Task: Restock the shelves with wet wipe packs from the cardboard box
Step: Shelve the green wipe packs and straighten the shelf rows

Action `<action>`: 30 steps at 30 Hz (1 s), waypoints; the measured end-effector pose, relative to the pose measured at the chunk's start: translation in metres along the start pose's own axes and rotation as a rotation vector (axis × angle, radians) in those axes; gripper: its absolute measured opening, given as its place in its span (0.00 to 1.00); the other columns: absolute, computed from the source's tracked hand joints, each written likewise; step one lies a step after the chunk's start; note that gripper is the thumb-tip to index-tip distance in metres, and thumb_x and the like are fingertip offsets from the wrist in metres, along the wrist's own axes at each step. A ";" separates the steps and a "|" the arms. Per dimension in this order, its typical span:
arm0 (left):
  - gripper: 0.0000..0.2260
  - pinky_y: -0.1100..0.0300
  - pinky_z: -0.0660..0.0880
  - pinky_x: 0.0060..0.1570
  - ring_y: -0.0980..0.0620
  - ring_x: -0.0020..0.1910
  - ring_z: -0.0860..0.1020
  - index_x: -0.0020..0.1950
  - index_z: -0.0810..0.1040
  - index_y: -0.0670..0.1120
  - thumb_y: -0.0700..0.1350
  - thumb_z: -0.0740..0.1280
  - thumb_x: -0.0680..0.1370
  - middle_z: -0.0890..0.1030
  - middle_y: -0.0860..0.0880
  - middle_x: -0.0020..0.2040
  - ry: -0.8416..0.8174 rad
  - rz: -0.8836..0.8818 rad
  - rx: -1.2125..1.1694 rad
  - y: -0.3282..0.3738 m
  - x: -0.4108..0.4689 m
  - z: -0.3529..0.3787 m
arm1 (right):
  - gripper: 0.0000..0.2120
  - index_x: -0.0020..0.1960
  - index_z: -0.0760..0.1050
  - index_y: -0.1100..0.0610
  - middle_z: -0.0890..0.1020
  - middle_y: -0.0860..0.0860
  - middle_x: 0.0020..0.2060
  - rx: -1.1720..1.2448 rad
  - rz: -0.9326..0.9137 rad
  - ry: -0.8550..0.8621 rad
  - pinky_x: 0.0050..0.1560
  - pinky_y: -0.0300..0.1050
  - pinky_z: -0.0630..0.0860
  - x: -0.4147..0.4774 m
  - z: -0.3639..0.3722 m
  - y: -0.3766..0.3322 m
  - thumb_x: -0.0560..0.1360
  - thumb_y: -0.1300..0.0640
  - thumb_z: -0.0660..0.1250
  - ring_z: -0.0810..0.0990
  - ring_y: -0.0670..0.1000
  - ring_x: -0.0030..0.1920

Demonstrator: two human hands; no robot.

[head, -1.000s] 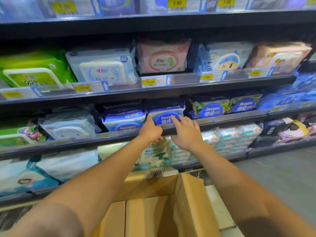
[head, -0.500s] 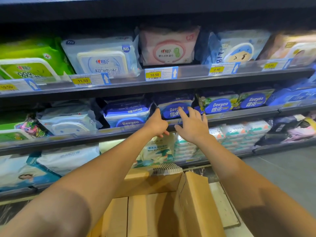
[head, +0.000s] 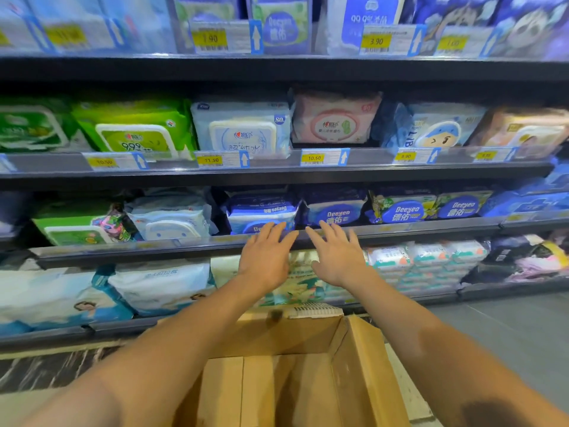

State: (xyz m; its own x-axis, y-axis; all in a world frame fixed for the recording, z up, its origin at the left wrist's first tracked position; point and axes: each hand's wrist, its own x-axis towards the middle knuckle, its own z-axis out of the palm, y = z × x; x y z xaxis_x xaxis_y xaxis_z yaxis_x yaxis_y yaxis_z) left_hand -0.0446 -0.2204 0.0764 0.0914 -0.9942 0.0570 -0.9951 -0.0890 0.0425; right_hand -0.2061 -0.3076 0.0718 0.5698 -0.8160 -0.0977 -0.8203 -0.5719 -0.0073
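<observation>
Two blue Deeyeo wet wipe packs sit side by side on the middle shelf (head: 184, 246): the left pack (head: 261, 208) and the right pack (head: 335, 208). My left hand (head: 266, 257) is in front of the shelf rail below the left pack, fingers straight, its fingertips over the pack's lower edge. My right hand (head: 337, 257) is beside it with fingers spread, just below the right pack. Neither hand holds anything. The open cardboard box (head: 366, 365) stands below my arms; its inside is mostly hidden.
Shelves above and below are packed with other wipe packs: green (head: 135, 127), pale blue (head: 243, 127) and pink (head: 335, 118) ones, with yellow price tags (head: 314, 157) along the rails. Grey floor (head: 508, 334) lies to the right of the box.
Both hands have drawn back from the blue packs and opened flat. The left hand no longer grips at the pack's edge. The camera has tilted upward, showing another shelf at the top.
</observation>
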 end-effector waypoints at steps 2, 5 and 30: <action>0.31 0.43 0.58 0.77 0.42 0.83 0.49 0.83 0.53 0.59 0.50 0.63 0.82 0.53 0.46 0.84 -0.004 -0.026 0.034 -0.021 -0.014 0.000 | 0.39 0.83 0.42 0.42 0.45 0.54 0.83 -0.010 -0.027 0.000 0.80 0.64 0.45 -0.003 -0.001 -0.018 0.81 0.45 0.62 0.45 0.58 0.83; 0.32 0.43 0.56 0.78 0.40 0.83 0.49 0.83 0.51 0.61 0.50 0.62 0.83 0.50 0.41 0.84 -0.031 -0.086 0.052 -0.049 -0.027 -0.001 | 0.39 0.83 0.41 0.40 0.45 0.54 0.83 0.006 -0.053 0.003 0.80 0.64 0.46 -0.002 -0.003 -0.044 0.80 0.46 0.62 0.45 0.58 0.83; 0.37 0.43 0.56 0.77 0.46 0.83 0.52 0.85 0.45 0.53 0.52 0.63 0.82 0.52 0.47 0.85 -0.066 -0.156 -0.044 -0.101 -0.002 0.010 | 0.38 0.82 0.41 0.38 0.50 0.57 0.83 0.052 -0.017 0.062 0.80 0.65 0.46 0.043 -0.002 -0.068 0.81 0.42 0.60 0.49 0.58 0.83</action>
State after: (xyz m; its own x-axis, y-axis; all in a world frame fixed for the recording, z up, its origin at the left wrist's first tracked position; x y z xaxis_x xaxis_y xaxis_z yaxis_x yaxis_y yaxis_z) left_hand 0.0548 -0.2097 0.0616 0.2408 -0.9704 -0.0189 -0.9663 -0.2415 0.0893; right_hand -0.1250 -0.3041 0.0705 0.5847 -0.8105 -0.0351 -0.8108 -0.5823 -0.0598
